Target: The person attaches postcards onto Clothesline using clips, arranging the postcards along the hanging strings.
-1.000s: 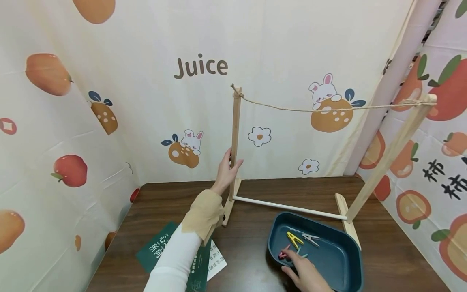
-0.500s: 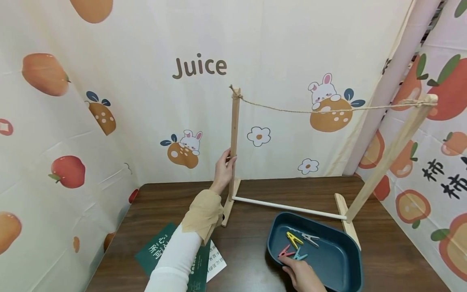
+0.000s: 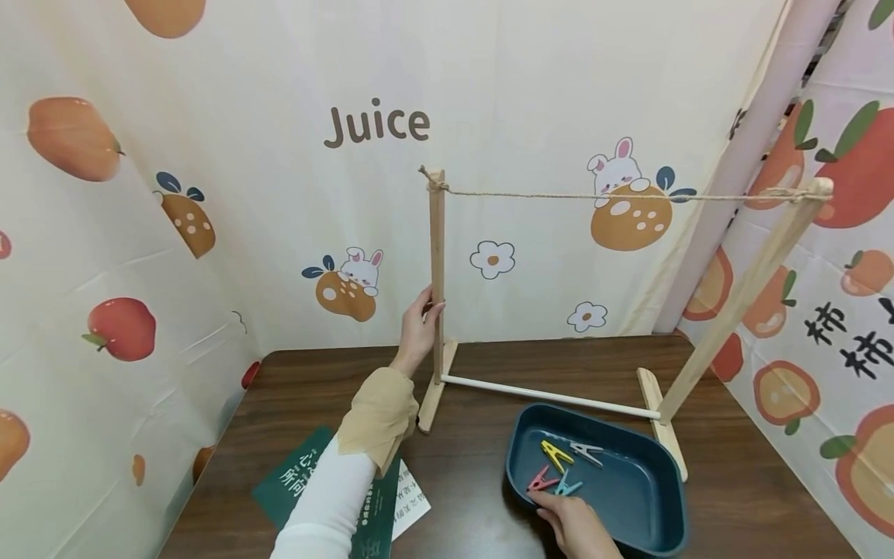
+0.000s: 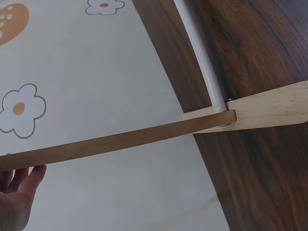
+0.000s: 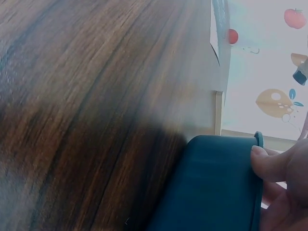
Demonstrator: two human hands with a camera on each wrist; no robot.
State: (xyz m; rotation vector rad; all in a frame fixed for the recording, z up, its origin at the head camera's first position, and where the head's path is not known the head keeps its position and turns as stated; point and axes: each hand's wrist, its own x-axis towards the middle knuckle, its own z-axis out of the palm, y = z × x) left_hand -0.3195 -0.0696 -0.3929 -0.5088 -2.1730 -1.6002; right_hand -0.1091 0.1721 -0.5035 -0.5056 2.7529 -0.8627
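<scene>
Two grips matter here: our left hand (image 3: 417,330) holds the left wooden post (image 3: 437,241) partway up, and our right hand (image 3: 576,524) pinches the rim of the blue tray (image 3: 628,481) at its left end. The tray sits on the table (image 3: 475,458) just in front of the white rod (image 3: 545,396), four clothespins (image 3: 556,456) grouped inside near that end. We should handle the post gently, watching its foot (image 3: 431,407) and the cord (image 3: 531,195), since a hard pull could tip it, and keep the tray flat.
</scene>
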